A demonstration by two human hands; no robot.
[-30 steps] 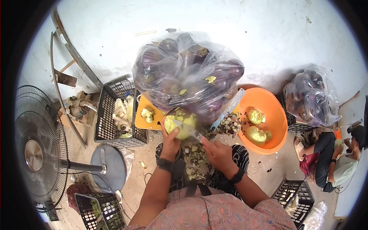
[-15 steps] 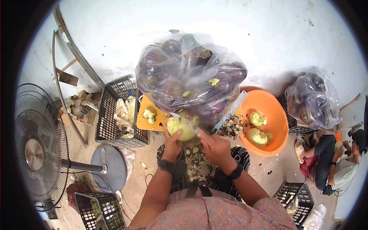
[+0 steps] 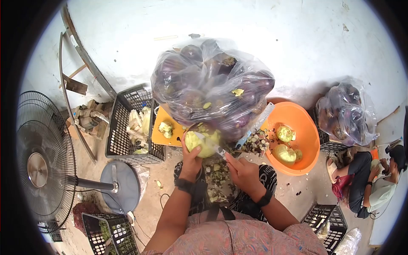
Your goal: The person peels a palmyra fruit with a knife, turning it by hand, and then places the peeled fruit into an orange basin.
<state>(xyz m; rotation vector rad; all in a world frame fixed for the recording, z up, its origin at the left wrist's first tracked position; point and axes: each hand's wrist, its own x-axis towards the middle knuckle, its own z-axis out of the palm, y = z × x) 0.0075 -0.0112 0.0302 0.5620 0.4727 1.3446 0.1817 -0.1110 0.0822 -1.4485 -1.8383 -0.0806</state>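
The left hand (image 3: 192, 163) is cupped around the near left side of a round eggplant (image 3: 205, 149), and the right hand (image 3: 245, 172) is closed on the handle of a knife (image 3: 221, 151), whose blade is laid over the bared flesh. The eggplant is held up between the two hands, just on the near side of a bulging plastic bag (image 3: 212, 91) and above scattered peelings (image 3: 217, 182); two peeled ones are seen in the orange basin (image 3: 305, 131). By its look, it is judged moderately heavy, firm but slightly spongy, and easily dented by hard fingertips. The pale, stripped surface is probably damp and slippery, so it is best held low from the side and underneath, with fingers spread and kept clear of the edge, and drier grip is likely offered by any dark skin left.
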